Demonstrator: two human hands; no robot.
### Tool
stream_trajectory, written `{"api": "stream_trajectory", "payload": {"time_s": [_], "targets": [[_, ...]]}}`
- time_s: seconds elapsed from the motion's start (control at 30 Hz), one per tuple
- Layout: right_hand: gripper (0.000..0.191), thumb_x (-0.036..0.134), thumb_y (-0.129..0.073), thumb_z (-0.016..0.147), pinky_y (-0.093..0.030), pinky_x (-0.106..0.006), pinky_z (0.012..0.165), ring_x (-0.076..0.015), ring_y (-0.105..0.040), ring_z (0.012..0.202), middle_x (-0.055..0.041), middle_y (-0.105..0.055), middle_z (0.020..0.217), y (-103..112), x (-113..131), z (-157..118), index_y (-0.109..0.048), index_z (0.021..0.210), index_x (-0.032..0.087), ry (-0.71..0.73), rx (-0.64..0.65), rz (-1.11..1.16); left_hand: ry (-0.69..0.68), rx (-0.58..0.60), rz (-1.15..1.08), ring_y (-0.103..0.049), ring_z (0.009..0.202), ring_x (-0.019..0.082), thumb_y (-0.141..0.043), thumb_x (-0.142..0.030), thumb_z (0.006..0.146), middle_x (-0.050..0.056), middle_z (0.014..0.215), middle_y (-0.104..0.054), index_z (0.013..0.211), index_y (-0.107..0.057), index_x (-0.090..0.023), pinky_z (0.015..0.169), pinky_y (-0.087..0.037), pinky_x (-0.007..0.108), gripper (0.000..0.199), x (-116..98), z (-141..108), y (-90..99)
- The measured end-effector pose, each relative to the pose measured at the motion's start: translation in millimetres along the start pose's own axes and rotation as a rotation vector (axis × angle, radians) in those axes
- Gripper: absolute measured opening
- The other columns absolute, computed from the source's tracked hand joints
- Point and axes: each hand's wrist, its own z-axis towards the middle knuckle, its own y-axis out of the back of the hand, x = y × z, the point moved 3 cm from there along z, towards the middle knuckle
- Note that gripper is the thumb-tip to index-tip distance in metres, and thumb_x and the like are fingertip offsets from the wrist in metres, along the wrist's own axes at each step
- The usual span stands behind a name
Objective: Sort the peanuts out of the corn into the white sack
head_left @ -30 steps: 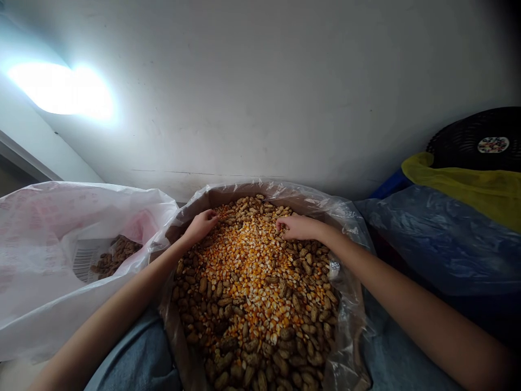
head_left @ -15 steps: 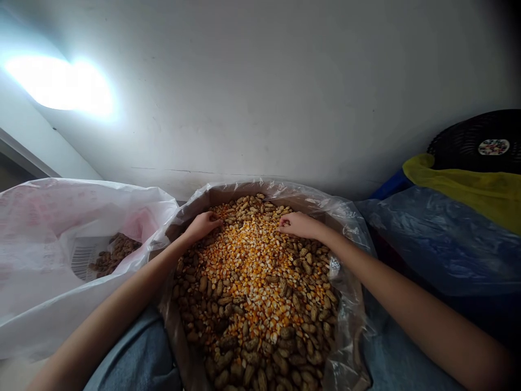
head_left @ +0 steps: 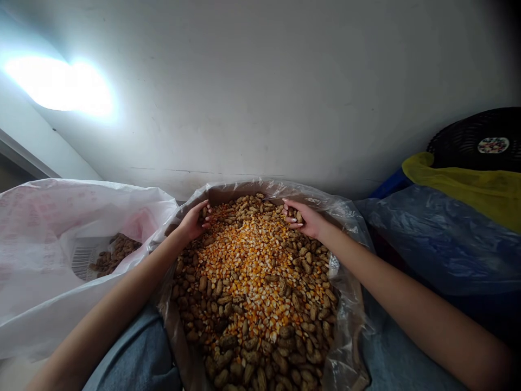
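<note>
A plastic-lined box (head_left: 353,217) between my legs holds corn kernels (head_left: 248,260) mixed with unshelled peanuts (head_left: 285,347). At its far left side, my left hand (head_left: 196,220) is turned palm inward, fingers curled around peanuts that show darkly in the palm. Across from it, near the far right side, my right hand (head_left: 303,218) cups several peanuts in its palm, fingers bent around them. Both hands are just above the heap. Kernels lie thickest in the middle, while peanuts crowd the near end and the right side.
On the left stands a white plastic bag (head_left: 40,233) with a small brown pile (head_left: 118,252) inside. To the right are a bluish clear plastic bag (head_left: 443,233), yellow mesh cloth (head_left: 468,187) and a black round basket-like thing (head_left: 459,141). A wall (head_left: 260,98) rises behind the box.
Both hands have lifted slightly and rolled from knuckles-up to palms facing inward. Peanuts now show in them. My left hand shifted a little left.
</note>
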Motion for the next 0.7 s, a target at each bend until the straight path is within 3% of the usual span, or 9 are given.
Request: {"api": "stream_trajectory", "payload": {"time_s": [0.1, 0.2, 0.3, 0.4, 0.53, 0.7], "targets": [[0.029, 0.047, -0.041, 0.069, -0.019, -0.019, 0.035, -0.0054, -0.030, 0.039, 0.0025, -0.042, 0.060, -4, -4, 1, -0.042, 0.074, 0.019, -0.002, -0.049, -0.145, -0.025, -0.030, 0.174, -0.036, 0.042, 0.007, -0.050, -0.036, 0.068, -0.002, 0.056, -0.044, 0.074, -0.050, -0.017, 0.035, -0.023, 0.017, 0.020, 4, 3, -7.3], [0.030, 0.045, -0.046, 0.067, -0.024, -0.021, 0.041, -0.0066, -0.035, 0.042, 0.0025, -0.045, 0.060, -16, 2, 4, -0.049, 0.082, 0.020, 0.026, -0.067, -0.350, -0.073, -0.048, 0.418, -0.049, 0.063, 0.014, -0.062, -0.030, 0.060, 0.001, 0.066, -0.053, 0.075, -0.055, -0.019, 0.050, -0.033, 0.020, 0.020, 7, 5, -16.9], [0.030, 0.043, -0.052, 0.065, -0.027, -0.023, 0.049, -0.0107, -0.042, 0.050, 0.0011, -0.050, 0.062, -41, 14, 15, -0.054, 0.087, 0.022, 0.067, -0.040, -0.531, -0.083, -0.052, 0.606, -0.048, 0.087, 0.023, -0.064, -0.025, 0.056, 0.004, 0.073, -0.056, 0.075, -0.056, -0.019, 0.068, -0.033, 0.025, 0.021, 14, 6, -25.0], [0.025, 0.035, -0.057, 0.063, -0.029, -0.025, 0.056, -0.0171, -0.049, 0.065, -0.0024, -0.054, 0.068, -69, 21, 31, -0.054, 0.084, 0.022, 0.077, -0.015, -0.640, -0.071, -0.056, 0.666, -0.045, 0.093, 0.026, -0.061, -0.027, 0.060, 0.006, 0.074, -0.056, 0.074, -0.054, -0.018, 0.073, -0.031, 0.029, 0.018, 24, 9, -27.5], [0.014, 0.029, -0.057, 0.062, -0.031, -0.026, 0.058, -0.0199, -0.050, 0.073, -0.0064, -0.055, 0.071, -87, 20, 43, -0.052, 0.070, 0.018, 0.049, -0.013, -0.642, -0.073, -0.050, 0.604, -0.049, 0.081, 0.022, -0.061, -0.034, 0.059, 0.003, 0.068, -0.053, 0.070, -0.050, -0.018, 0.065, -0.033, 0.025, 0.022, 28, 12, -23.2], [0.029, 0.045, -0.041, 0.069, -0.029, -0.021, 0.043, -0.0099, -0.042, 0.048, -0.0020, -0.049, 0.064, -73, 20, 31, -0.049, 0.072, 0.018, 0.029, 0.060, -0.350, -0.055, 0.016, 0.298, -0.039, 0.046, 0.008, -0.049, -0.040, 0.068, -0.002, 0.056, -0.044, 0.072, -0.046, -0.017, 0.041, -0.028, 0.019, 0.023, 11, 7, -12.3]]}}
